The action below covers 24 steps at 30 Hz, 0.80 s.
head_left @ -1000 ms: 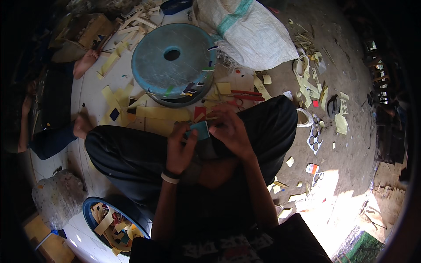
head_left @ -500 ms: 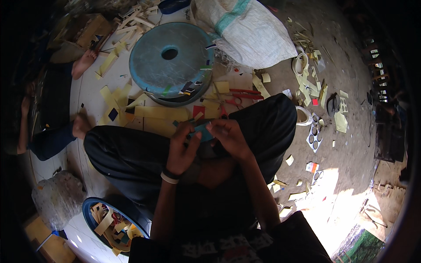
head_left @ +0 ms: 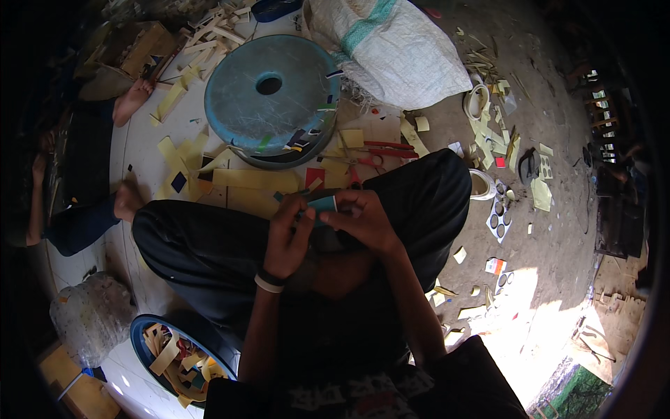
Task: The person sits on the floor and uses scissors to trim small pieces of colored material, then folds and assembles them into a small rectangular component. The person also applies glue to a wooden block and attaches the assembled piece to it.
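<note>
Above my crossed legs, a small flat teal piece point(head_left: 323, 203) is pinched between both hands. My left hand point(head_left: 288, 237) grips its left end with thumb and fingers. My right hand point(head_left: 364, 220) has its fingers closed at the right end, where a pale edge shows. What the piece is made of I cannot make out. Just beyond my hands lie a red square point(head_left: 315, 176), a long pale yellow strip point(head_left: 251, 179) and red-handled scissors point(head_left: 372, 162).
A round blue-grey disc point(head_left: 272, 112) with a centre hole stands ahead, beside a white woven sack point(head_left: 398, 56). At lower left is a blue tub point(head_left: 139, 328) of scraps. Another person's foot point(head_left: 129, 202) rests at left. Tape rolls point(head_left: 481, 184) and offcuts litter the right floor.
The teal piece has turned slightly between my fingers, and a pale edge now shows at its right. My right thumb has shifted lower. My left hand stays nearly in place.
</note>
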{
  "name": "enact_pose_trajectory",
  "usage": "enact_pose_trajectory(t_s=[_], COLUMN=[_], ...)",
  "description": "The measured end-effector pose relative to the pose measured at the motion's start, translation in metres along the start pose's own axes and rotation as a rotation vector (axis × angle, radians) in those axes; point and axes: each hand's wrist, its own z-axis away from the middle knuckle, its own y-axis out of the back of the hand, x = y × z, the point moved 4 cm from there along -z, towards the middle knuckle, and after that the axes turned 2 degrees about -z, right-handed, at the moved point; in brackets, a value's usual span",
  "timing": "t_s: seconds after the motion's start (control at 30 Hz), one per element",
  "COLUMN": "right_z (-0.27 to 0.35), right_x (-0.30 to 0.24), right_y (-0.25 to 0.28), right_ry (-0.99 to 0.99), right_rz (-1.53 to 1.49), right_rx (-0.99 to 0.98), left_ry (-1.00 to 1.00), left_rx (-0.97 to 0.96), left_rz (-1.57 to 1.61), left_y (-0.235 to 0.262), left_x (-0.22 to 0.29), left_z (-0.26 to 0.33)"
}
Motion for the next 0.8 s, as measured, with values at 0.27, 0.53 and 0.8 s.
enact_pose_trajectory(t_s=[0.27,0.53,0.8], right_z=[-0.0019,0.0008,-0.0016], right_x=[0.0065,0.0004,0.0013], right_y=[0.003,-0.0018,-0.004], right_ry=[-0.006,-0.012,0.126], right_rz=[0.064,-0.053,0.011], right_rx=[0.05,-0.039,-0.049], left_ry=[-0.087,0.008,0.205], left_rx=[0.04,0.065,0.019], left_rz=[-0.018,0.067,0.205], left_y=[-0.0017,-0.0008,0.0015], left_x=[0.0063,-0.0013,0.0017], left_z=[-0.0006,0.0007,0.0018])
